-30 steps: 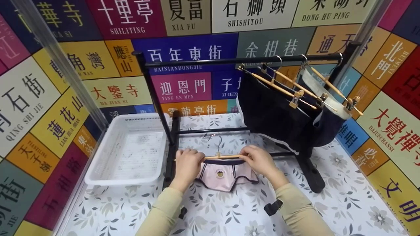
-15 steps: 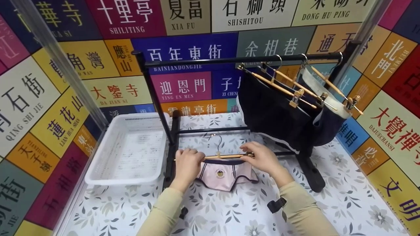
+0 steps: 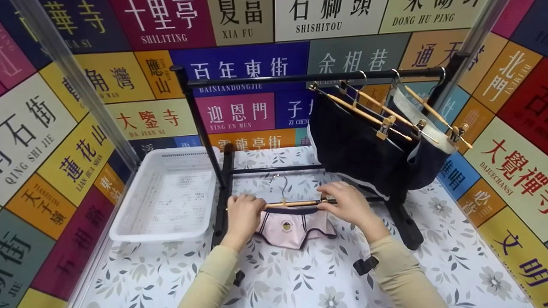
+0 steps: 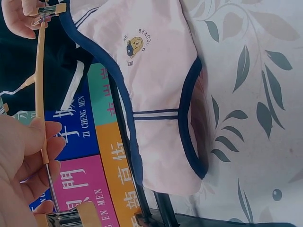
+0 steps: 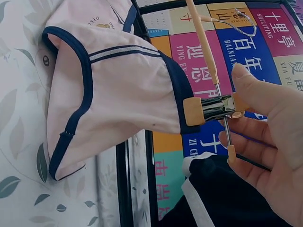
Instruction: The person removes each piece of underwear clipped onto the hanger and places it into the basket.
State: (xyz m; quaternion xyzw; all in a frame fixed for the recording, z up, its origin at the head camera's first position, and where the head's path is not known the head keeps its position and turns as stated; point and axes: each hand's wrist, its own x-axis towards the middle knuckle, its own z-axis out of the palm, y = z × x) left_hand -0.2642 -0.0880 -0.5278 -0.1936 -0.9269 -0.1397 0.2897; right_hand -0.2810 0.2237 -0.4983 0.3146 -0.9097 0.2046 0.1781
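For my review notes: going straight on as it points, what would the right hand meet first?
Likely the hanger clip on the pink briefs, close before the right hand; whether hand and clip touch is unclear.

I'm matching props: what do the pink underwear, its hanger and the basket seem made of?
Pink underwear: matte fabric, soft folds, maybe cotton. Hanger: smooth tan bar, possibly wood; clips glint like metal. Basket: probably plastic, faint sheen, moulded rim.
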